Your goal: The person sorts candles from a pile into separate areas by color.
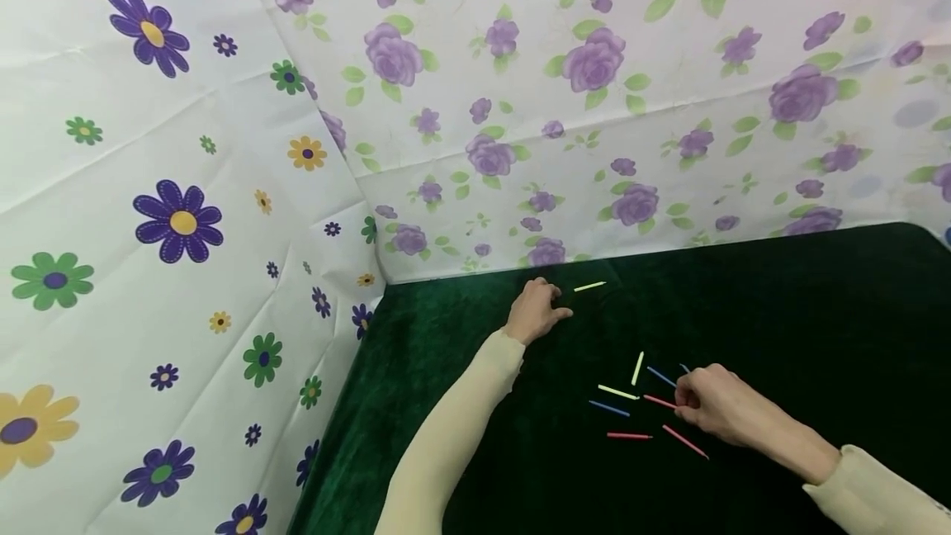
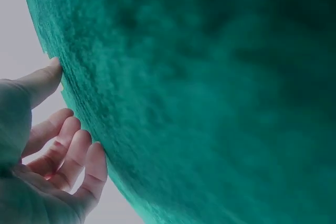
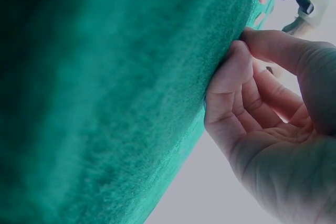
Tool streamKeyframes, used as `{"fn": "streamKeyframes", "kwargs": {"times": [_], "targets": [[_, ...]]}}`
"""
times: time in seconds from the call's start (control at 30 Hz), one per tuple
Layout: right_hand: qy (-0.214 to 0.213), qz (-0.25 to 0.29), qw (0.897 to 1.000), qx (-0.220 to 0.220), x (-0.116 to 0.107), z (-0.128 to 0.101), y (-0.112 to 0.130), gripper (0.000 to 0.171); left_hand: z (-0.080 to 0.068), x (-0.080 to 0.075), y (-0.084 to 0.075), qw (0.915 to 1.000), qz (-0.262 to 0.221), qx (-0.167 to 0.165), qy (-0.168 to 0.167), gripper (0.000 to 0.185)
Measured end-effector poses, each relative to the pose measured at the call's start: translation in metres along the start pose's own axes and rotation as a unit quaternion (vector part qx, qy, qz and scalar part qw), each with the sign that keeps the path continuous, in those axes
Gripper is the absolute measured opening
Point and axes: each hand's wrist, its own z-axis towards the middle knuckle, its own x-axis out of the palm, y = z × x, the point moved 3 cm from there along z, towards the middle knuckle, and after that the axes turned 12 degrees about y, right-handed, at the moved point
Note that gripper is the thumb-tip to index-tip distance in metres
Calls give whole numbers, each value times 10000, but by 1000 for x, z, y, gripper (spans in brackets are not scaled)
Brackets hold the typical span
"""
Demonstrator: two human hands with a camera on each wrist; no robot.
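My left hand (image 1: 537, 312) reaches to the back left of the dark green cloth, thumb and loosely bent fingers apart with nothing between them. Just right of it lies a yellow stick (image 1: 590, 286), thin with a pointed end. In the left wrist view the same hand (image 2: 58, 150) has its fingertips right at the cloth. My right hand (image 1: 724, 403) pinches the near end of a red stick (image 1: 660, 401) low over the cloth. A blue stick (image 1: 661, 377) runs up to its fingers. The right wrist view shows thumb and index finger (image 3: 231, 72) brought together at the cloth.
Several more thin sticks lie loose around the right hand: a yellow stick (image 1: 637, 368), another yellow one (image 1: 618, 392), a blue one (image 1: 609, 409) and two red sticks (image 1: 629, 436). Flower-printed sheets (image 1: 490, 155) close off the back and left of the cloth-covered table (image 1: 535, 469).
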Motion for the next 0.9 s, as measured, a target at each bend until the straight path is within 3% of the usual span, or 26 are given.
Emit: {"fn": "streamKeyframes", "kwargs": {"times": [0.07, 0.27, 0.5, 0.73, 0.9], "targets": [[8, 4, 10000, -8, 0, 0, 0, 5, -5, -1, 1, 10000, -83, 47, -8, 47], [15, -8, 10000, 7, 1, 0, -1, 6, -39, -18, -23, 9991, 47, 418, 82, 36], [9, -38, 10000, 69, 1, 1, -1, 6, -83, -53, -58, 9977, -208, 598, 257, 32], [48, -34, 9999, 143, 2, 1, 0, 6, -102, -60, -71, 9958, -44, 867, 274, 30], [-32, -126, 9998, 119, 2, 1, 1, 7, -110, -62, -78, 9913, 105, 1265, 336, 25]]}}
